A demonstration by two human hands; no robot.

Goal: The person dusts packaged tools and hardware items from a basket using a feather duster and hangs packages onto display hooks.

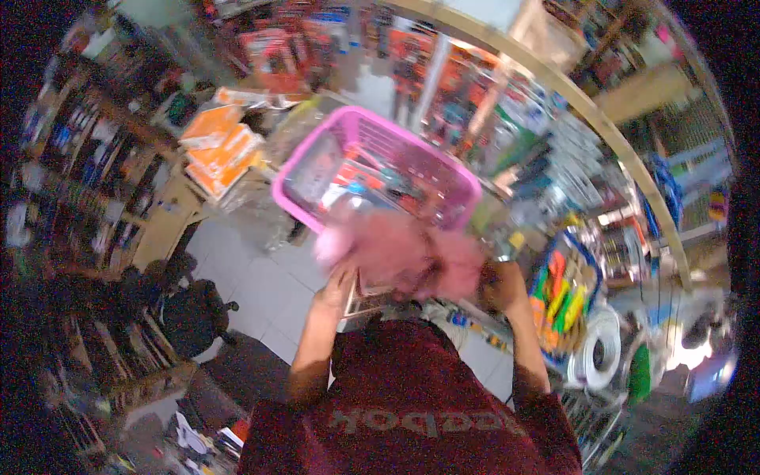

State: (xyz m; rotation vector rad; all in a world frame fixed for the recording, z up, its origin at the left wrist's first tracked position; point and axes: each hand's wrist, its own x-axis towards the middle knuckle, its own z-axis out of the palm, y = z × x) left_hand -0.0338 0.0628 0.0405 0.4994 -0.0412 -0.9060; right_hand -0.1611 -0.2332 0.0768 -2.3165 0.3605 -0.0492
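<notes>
Pink cloth is held crosswise between closed left grip and right grip; just beyond them, basket is seen.

One view, worn on the head; we looked forward and steeply down. Wearer's shirt filled the bottom edge, nearest to us. Left hand and right hand sat close, around mid-frame, forearms running up from below. Pink basket lay just past them, seen from above, into its open top. Shelves at far left stood farther off. Field we had was very wide, edges bowed, corners dark, middle blurred.
</notes>
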